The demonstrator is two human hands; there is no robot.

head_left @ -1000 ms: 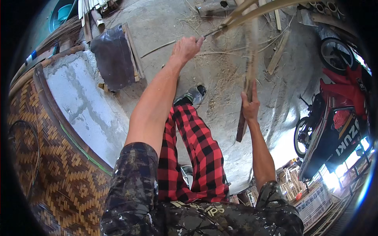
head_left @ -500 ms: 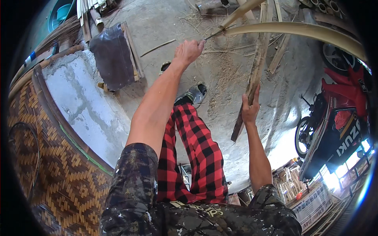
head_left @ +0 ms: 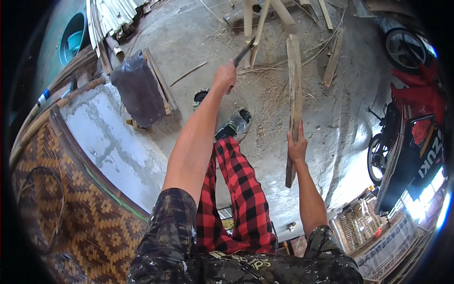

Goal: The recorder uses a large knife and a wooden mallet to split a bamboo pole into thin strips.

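Observation:
My left hand (head_left: 224,77) is closed round the handle of a long knife (head_left: 243,53). Its dark blade points up and to the right, touching the near end of a split bamboo strip (head_left: 261,29). A second pale bamboo length (head_left: 248,21) stands close beside that strip. Over on the right, my right hand (head_left: 297,146) grips a long, rough wooden batten (head_left: 294,80) near its lower end. The batten points away from me, and its far end lies by another bamboo piece (head_left: 283,14). Whether the two touch cannot be made out.
Shavings (head_left: 272,87) and thin strips litter the concrete floor. A brown padded block (head_left: 139,90) sits to the left, beside a plastered ledge (head_left: 109,137) and woven bamboo panel (head_left: 85,203). A motorcycle (head_left: 406,142) stands at right; white slats (head_left: 113,21) lie far left.
The two spread bamboo arms that reached up and right have swung into a narrower, steeper position. My left hand has lowered slightly, and the batten has turned more upright and shifted nearer.

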